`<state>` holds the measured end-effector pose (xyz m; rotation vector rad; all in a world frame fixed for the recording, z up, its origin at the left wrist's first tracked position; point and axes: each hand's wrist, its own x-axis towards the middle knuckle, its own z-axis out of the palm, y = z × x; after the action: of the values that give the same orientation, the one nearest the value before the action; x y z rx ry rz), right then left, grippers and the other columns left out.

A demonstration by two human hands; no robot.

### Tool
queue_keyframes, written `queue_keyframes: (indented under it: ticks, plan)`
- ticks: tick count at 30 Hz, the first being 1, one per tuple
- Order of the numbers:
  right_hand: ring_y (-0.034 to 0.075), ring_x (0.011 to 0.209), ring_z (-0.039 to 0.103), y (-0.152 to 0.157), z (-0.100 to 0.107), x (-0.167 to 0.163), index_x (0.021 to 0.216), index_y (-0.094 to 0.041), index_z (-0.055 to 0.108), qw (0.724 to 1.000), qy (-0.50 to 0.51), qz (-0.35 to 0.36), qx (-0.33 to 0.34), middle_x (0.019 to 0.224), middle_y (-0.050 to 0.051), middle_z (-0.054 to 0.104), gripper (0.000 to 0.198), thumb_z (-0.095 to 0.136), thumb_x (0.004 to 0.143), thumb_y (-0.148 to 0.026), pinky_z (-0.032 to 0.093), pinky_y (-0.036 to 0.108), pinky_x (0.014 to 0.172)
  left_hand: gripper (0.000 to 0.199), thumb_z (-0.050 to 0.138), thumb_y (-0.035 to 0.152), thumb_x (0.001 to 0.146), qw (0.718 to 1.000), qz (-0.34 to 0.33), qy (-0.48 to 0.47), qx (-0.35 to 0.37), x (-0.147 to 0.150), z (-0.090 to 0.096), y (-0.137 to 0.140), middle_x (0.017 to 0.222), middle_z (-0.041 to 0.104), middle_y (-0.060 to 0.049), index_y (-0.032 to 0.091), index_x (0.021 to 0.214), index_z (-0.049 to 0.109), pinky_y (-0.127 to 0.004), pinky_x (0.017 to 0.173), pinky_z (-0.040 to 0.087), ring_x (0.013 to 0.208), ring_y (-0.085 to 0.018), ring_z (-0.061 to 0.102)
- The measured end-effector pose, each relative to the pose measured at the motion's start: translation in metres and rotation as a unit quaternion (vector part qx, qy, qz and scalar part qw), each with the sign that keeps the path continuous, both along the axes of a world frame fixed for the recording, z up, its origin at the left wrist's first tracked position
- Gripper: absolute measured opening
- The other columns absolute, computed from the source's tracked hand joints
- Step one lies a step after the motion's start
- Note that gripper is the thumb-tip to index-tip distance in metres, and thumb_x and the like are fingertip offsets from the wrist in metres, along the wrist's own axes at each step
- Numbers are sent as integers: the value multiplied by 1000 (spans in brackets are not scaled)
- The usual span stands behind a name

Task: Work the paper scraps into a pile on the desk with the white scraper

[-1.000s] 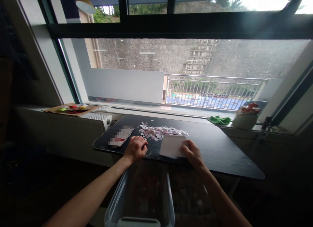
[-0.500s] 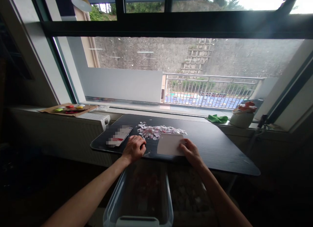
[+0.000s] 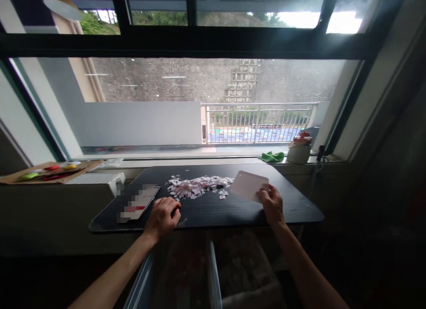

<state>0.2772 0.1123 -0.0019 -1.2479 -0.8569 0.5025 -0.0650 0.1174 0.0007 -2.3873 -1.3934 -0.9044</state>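
Observation:
My right hand (image 3: 273, 204) grips the right edge of a flat white scraper (image 3: 250, 185) between thumb and fingers. It has rounded corners and a small hole near one corner. The scraper is tilted, just right of a heap of small whitish-pink paper-like scraps (image 3: 196, 186) on the black table (image 3: 216, 213). A few loose pieces lie in front of the heap's right end. My left hand (image 3: 163, 216) rests at the table's front edge with its fingers curled in a loose fist; I see nothing in it. Beside it lies a partly blurred flat card or box (image 3: 141, 203).
Below the front edge stand a clear plastic bin (image 3: 214, 273) and, to its right, another container of pale pieces (image 3: 248, 269). A green cloth (image 3: 272, 156) and white bucket (image 3: 298, 152) sit on the sill. A radiator (image 3: 96, 179) and brown board (image 3: 13, 178) are left.
The scraper has moved right and away from the heap, and its tilt has changed. A small cluster of scraps now shows where it was. My left hand stays curled; the view has shifted.

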Motion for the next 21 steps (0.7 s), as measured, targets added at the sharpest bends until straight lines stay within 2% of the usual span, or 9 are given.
queue_keyframes:
  ticks: [3, 7, 11, 14, 17, 21]
  plan:
    - [19, 70, 60, -2, -1, 10, 97, -17, 55, 998, -39, -33, -23, 79, 5, 62, 35, 50, 70, -39, 49, 29, 62, 15, 45, 24, 74, 1000, 5, 1, -2, -2, 2, 3, 79, 64, -2, 22, 76, 60, -37, 80, 40, 77, -19, 57]
    - [19, 72, 60, -2, -1, 3, 101, -17, 55, 995, -99, -2, -27, 83, 6, 65, 38, 50, 71, -40, 48, 31, 65, 13, 46, 26, 71, 999, 18, 38, 8, 3, 9, 8, 72, 64, -1, 22, 69, 58, -36, 77, 41, 71, -19, 57]
    - [18, 70, 60, 0, -2, -3, 104, -17, 53, 995, -83, 60, 5, 84, 6, 66, 41, 53, 71, -40, 49, 29, 63, 12, 45, 24, 71, 997, 40, 48, 35, 13, 7, 11, 66, 63, -2, 21, 65, 55, -35, 72, 41, 68, -19, 56]
    - [17, 71, 62, 0, -3, -3, 103, -18, 55, 992, -79, 99, 5, 83, 4, 67, 40, 56, 69, -37, 49, 29, 65, 13, 44, 24, 73, 999, 39, 18, 32, 15, 1, 13, 68, 64, -1, 23, 70, 57, -32, 66, 41, 72, -20, 57]
    - [17, 69, 63, -2, -1, -4, 101, -18, 56, 988, -64, 142, 3, 80, 3, 68, 37, 56, 68, -35, 50, 29, 64, 14, 44, 25, 73, 999, 40, 5, 25, 15, 0, 13, 66, 63, -1, 23, 71, 58, -32, 67, 42, 71, -20, 57]
    - [19, 72, 64, -1, 4, -4, 98, -15, 56, 993, -33, 118, -3, 82, 6, 68, 37, 56, 65, -33, 51, 30, 63, 16, 44, 25, 73, 999, 43, 0, 7, 15, 2, 10, 67, 62, -2, 22, 71, 59, -34, 70, 43, 73, -21, 57]
